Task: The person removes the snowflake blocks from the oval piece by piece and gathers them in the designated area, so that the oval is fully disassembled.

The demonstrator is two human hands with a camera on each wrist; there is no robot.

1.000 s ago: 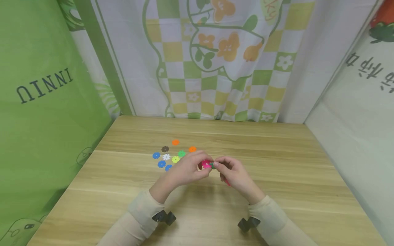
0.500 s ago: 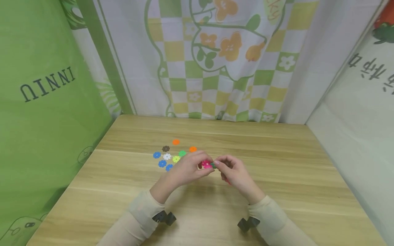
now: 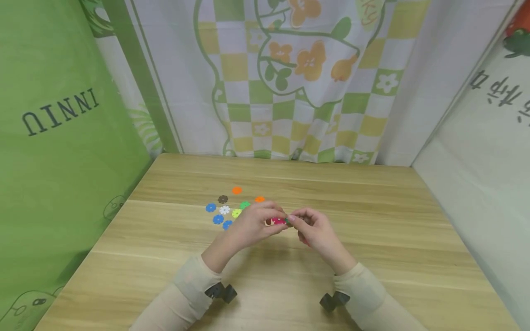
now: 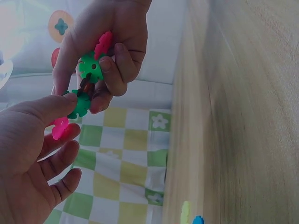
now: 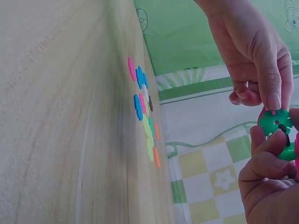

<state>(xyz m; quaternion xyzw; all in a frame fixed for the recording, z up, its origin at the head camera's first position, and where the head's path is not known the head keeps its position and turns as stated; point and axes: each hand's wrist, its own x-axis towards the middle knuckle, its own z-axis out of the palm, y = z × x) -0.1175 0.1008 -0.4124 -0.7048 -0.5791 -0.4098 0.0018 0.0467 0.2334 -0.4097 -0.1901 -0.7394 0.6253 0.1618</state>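
Both hands hold one linked chain of notched plastic discs above the table, meeting near the middle in the head view. My left hand pinches one end, its thumb on a green disc with a pink disc attached. Fingers of my right hand are curled round the other end, which has another green disc and a pink disc. Between the two green discs sits a brown disc, seen edge-on. In the head view, fingers hide most of the chain.
Loose discs lie flat left of the hands, among them a white disc, a dark brown disc, an orange disc and several blue ones. The wooden table meets a patterned curtain behind and green cloth at left.
Both hands stay in nearly the same place. The pink disc by the left fingers has tilted and shows a narrower face. The head view has shifted slightly.
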